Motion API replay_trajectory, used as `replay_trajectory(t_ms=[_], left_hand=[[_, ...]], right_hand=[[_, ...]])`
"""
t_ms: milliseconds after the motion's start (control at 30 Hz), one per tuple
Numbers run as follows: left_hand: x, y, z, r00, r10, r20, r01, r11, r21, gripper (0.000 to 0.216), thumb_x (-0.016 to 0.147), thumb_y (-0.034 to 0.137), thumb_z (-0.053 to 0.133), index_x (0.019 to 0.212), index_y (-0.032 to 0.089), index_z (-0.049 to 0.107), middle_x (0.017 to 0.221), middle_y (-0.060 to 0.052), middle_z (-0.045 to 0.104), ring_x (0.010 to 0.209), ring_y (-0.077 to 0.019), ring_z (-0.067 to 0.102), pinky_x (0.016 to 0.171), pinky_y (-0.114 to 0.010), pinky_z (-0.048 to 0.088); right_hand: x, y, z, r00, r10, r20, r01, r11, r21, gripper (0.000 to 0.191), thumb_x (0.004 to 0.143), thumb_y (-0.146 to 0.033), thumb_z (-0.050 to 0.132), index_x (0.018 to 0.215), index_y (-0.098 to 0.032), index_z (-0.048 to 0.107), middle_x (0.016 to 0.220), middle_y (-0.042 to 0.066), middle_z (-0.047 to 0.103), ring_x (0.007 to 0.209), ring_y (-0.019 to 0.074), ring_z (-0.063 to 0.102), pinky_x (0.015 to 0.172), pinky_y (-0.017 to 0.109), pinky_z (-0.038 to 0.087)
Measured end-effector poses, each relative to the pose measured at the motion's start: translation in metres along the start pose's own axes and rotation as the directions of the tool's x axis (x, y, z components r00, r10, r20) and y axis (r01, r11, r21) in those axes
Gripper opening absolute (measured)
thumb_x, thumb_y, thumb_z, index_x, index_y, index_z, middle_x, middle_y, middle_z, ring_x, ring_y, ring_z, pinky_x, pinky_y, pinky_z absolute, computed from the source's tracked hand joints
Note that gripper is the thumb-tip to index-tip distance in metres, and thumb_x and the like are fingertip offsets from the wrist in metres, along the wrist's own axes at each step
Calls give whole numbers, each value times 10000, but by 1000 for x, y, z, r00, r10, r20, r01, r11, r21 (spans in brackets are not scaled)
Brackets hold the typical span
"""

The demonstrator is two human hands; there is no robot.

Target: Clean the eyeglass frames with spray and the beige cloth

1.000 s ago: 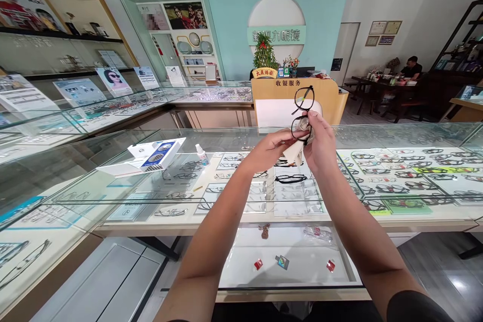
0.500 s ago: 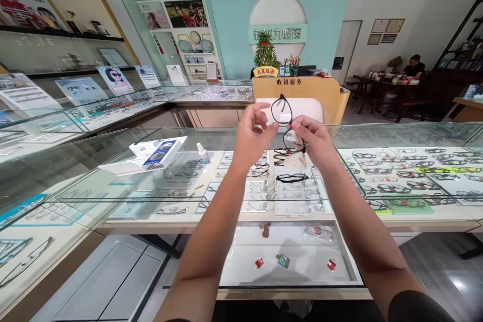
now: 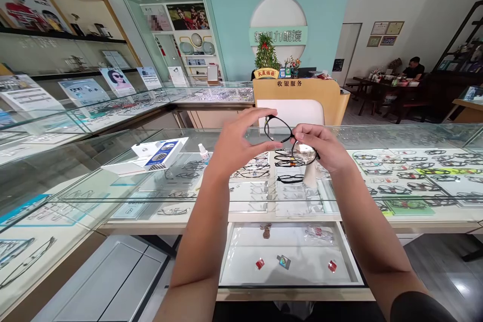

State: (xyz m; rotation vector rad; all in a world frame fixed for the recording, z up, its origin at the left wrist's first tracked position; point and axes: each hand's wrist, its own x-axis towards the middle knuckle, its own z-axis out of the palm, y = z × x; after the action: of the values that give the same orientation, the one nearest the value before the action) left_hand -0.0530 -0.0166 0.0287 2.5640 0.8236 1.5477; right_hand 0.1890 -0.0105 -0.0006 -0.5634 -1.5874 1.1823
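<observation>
there, glasses point(image 3: 275, 131) (black-rimmed) bridge left hand point(image 3: 234, 145), right hand point(image 3: 325, 148)

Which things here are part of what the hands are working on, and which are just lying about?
In hand: black glasses, pinched between left hand and right hand; white cloth hanging under the right.
Lying about: small bottle, blue-and-white box, displayed frames, packets in the drawer.

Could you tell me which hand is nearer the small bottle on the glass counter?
Left. The left hand hovers just right of the small bottle; the right hand is farther right, holding the glasses at their far lens.
</observation>
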Motion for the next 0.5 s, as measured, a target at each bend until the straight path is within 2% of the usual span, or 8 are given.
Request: replay_trajectory(t_ms=[67, 133, 167, 267, 300, 367, 400, 500], left_hand=[[0, 1, -2, 1000, 0, -30, 1, 1000, 9, 574, 803, 601, 893, 1271, 294, 766, 1284, -70, 802, 1208, -281, 725, 1091, -427, 543], [0, 3, -5, 999, -15, -44, 16, 1000, 10, 564, 793, 599, 902, 1244, 285, 775, 1266, -70, 807, 1191, -280, 728, 1076, -423, 547], [0, 3, -5, 999, -27, -48, 27, 1000, 5, 565, 789, 599, 905, 1238, 281, 776, 1267, -72, 806, 1194, -283, 727, 1073, -423, 547], [-1, 5, -7, 997, -45, -65, 43, 998, -45, 573, 779, 583, 918, 1240, 276, 770, 1270, -77, 803, 1215, -294, 720, 1066, -434, 551], [-2, 5, -6, 996, -44, -80, 39, 997, -69, 566, 780, 568, 922, 1241, 277, 767, 1268, -77, 802, 1221, -296, 718, 1062, -438, 552], [-3, 6, -5, 989, -43, -140, 29, 994, -105, 548, 781, 538, 931, 1236, 281, 765, 1261, -76, 799, 1223, -297, 717, 1050, -444, 556], [-3, 6, -4, 982, -49, -183, 28, 993, -114, 546, 778, 530, 934, 1235, 284, 764, 1259, -76, 796, 1215, -297, 720, 1040, -445, 561], [-2, 10, -1, 940, -76, -334, 40, 993, -112, 569, 768, 533, 939, 1248, 291, 751, 1249, -72, 783, 1181, -289, 728, 996, -435, 579]], right_hand=[[2, 0, 3, 989, -83, -126, 85, 996, 9, 340, 896, -562, 820, 856, -233, 743, 801, -15, 618, 629, 115, 477, 572, 261, 385], [7, 3, 1, 927, -196, -320, 218, 975, 34, 310, 902, -541, 799, 854, -253, 696, 792, -27, 571, 614, 117, 482, 563, 265, 391], [9, 4, -2, 867, -257, -428, 297, 955, 28, 300, 903, -522, 788, 838, -260, 657, 782, -33, 543, 604, 119, 483, 560, 268, 397], [14, 4, -20, 607, -440, -662, 492, 862, -121, 326, 928, -508, 716, 795, -274, 531, 763, -39, 472, 597, 132, 482, 575, 281, 444], [14, 2, -27, 546, -473, -691, 514, 841, -170, 346, 932, -509, 704, 780, -274, 501, 755, -38, 454, 589, 135, 468, 573, 286, 456], [10, -5, -37, 469, -496, -731, 554, 810, -194, 359, 926, -493, 707, 754, -276, 478, 742, -34, 424, 570, 138, 429, 550, 295, 446], [7, -10, -39, 475, -499, -725, 547, 813, -201, 337, 924, -485, 715, 752, -281, 508, 731, -31, 412, 561, 145, 404, 529, 303, 424], [-5, -25, -32, 570, -533, -626, 497, 830, -253, 247, 948, -512, 693, 831, -295, 698, 663, -27, 362, 539, 165, 342, 484, 322, 299]])
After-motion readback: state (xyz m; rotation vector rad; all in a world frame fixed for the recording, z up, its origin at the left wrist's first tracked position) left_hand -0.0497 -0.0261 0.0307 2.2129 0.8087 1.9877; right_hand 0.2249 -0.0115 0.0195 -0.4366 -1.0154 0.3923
